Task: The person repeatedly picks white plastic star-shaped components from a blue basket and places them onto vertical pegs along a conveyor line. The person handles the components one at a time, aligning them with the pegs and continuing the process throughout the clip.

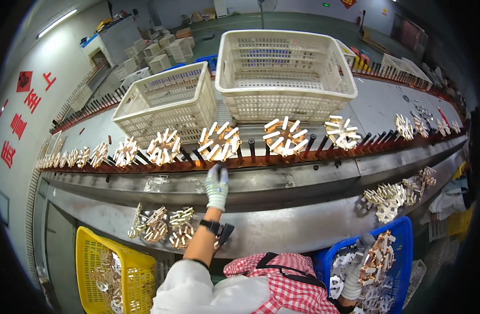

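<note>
My left hand (217, 184), in a pale glove with dark fingertips, reaches up to the rail just below a round copper-coloured part with silvery bars (219, 141). Its fingers are drawn together; whatever they grip is hidden. My right hand (353, 280), gloved too, is over the blue basket (405, 230) at the lower right. Its fingers wrap the side of a stack of copper-coloured parts with pale bars (378, 257). Loose silvery pieces (376, 303) lie in the basket below. More round barred parts (285, 136) stand in a row along the rail.
Dark upright pegs (310, 144) line the rail. Behind it stand a large white crate (287, 102) and a smaller one (166, 115). Barred parts lie in piles on the metal ledge, left (156, 225) and right (386, 201). A yellow basket (114, 246) stands at the lower left.
</note>
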`<state>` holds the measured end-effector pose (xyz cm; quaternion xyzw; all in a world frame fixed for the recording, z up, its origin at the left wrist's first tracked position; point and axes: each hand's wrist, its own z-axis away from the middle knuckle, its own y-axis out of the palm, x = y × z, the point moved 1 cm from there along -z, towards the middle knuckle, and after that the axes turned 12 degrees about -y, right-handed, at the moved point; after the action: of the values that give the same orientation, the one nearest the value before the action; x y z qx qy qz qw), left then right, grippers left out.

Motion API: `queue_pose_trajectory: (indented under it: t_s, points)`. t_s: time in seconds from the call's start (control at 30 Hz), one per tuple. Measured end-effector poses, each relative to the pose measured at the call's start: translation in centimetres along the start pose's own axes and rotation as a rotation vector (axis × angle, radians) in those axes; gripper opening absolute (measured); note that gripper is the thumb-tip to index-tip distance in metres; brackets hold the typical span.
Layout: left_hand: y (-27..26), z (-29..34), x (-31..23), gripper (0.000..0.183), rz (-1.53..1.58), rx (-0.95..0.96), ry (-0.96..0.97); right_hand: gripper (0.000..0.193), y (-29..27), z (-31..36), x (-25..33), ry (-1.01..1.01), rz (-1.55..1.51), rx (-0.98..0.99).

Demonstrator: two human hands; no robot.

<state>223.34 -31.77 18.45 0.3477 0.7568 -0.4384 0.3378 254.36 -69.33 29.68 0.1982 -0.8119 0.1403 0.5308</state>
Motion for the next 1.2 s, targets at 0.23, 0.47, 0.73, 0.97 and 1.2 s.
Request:
queue_pose_trajectory:
  t_s: [0.23, 0.47, 0.73, 0.97, 1.2]
  points:
    - [-12.7, -10.1, 1.3, 0.031, -0.538, -0.463, -0.097, 0.053, 1.7, -5.9, -3.6, 0.007, -0.120, 0.157]
    - [-12.5, -11.9, 3.0, 0.021, -0.683, -0.392, -0.070, 0.057, 1.6, -9.4, -6.7, 0.042, -0.193, 0.208]
    - [-12.1, -11.4, 2.7, 0.022, -0.595, -0.450, 0.071, 0.061, -4.6, -11.5, -12.7, 0.168, -0.216, 0.113]
    - [-11.0, -10.4, 0.1, 0.019, -0.666, -0.644, 0.015, 0.065, -7.3, -14.6, -16.2, 0.190, -0.218, 0.075]
    - [-8.6, -12.1, -1.4, 0.036, -0.966, -0.346, -0.220, 0.069, -8.1, -17.9, -19.4, 0.194, -0.214, 0.110]
